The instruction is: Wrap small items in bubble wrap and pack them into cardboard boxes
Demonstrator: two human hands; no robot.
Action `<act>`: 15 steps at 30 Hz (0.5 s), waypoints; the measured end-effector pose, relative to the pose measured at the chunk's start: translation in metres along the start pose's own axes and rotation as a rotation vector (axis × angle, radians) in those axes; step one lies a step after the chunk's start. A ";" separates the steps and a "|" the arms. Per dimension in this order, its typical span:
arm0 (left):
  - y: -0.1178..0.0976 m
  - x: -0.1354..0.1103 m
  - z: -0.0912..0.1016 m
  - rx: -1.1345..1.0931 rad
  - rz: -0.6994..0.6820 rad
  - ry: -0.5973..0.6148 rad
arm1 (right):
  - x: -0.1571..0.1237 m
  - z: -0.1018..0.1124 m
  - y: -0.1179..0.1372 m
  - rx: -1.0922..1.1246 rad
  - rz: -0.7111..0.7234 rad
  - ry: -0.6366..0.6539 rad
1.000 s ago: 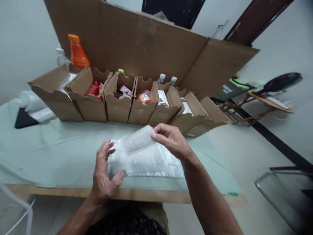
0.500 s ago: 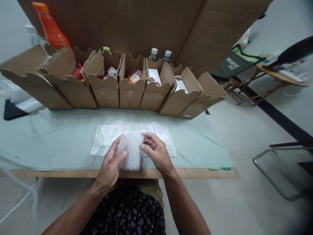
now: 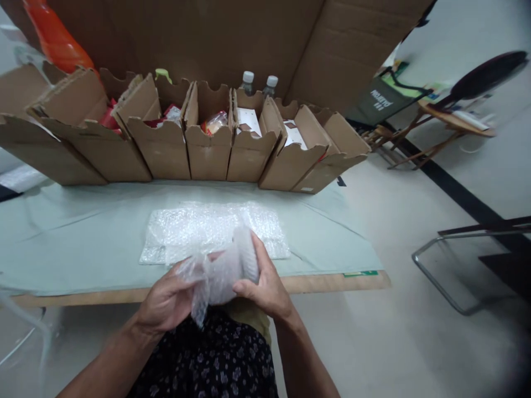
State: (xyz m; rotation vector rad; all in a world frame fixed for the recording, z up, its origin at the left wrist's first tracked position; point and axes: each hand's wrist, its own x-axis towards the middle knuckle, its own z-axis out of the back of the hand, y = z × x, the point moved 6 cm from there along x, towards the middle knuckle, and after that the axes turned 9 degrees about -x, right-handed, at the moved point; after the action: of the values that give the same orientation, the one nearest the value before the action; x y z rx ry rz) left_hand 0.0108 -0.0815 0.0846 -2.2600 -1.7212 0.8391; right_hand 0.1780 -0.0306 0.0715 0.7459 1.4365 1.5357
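Between my hands, over the table's front edge, is a bundle of bubble wrap; whatever lies inside it is hidden. My left hand grips the loose, crumpled end at the left. My right hand is closed round the right end, thumb in front and fingers behind. Just beyond the hands, a sheet of bubble wrap lies flat on the pale green tablecloth.
A row of cardboard bins lines the back, holding red packets, a wrapped snack and white cards. Behind them are an orange bottle and two white-capped bottles. A metal-framed chair stands to the right.
The bundle has turned from upright to lying sideways and come nearer to me. A loose end of wrap now hangs at its left. My view has shifted slightly right.
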 end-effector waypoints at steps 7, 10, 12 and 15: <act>-0.008 -0.013 -0.008 -0.114 0.059 0.300 | 0.005 0.009 -0.019 0.402 -0.088 -0.111; -0.010 -0.017 0.006 -0.076 0.046 0.244 | 0.002 0.010 -0.016 0.466 -0.088 -0.107; -0.011 -0.019 0.016 -0.009 0.042 0.193 | -0.001 0.005 -0.009 0.482 -0.076 -0.030; -0.009 -0.020 0.031 0.042 0.028 0.143 | -0.006 -0.008 0.002 0.494 -0.071 0.106</act>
State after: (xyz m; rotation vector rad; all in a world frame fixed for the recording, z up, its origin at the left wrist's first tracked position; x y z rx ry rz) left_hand -0.0169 -0.1031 0.0700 -2.2624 -1.5982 0.6939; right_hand 0.1732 -0.0397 0.0730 0.8975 1.9333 1.1887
